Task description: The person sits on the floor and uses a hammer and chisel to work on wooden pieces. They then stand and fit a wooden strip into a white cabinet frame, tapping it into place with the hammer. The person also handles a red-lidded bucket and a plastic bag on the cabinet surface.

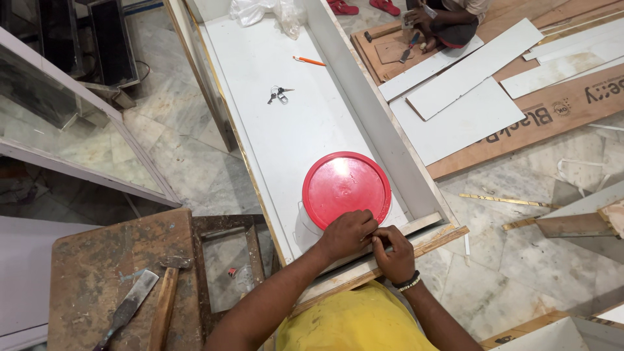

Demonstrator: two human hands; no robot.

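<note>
Both hands meet at the near end of the white cabinet (pixel 305 130), the left hand (pixel 350 233) and right hand (pixel 392 252) pinched shut on its end strip (pixel 426 223), whose long axis runs left to right, just near of the red-lidded bucket (pixel 346 188).

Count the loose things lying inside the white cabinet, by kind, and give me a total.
Red-lidded bucket: 1
Key bunch: 1
Orange pencil: 1
Plastic bag: 1
Total: 4
</note>
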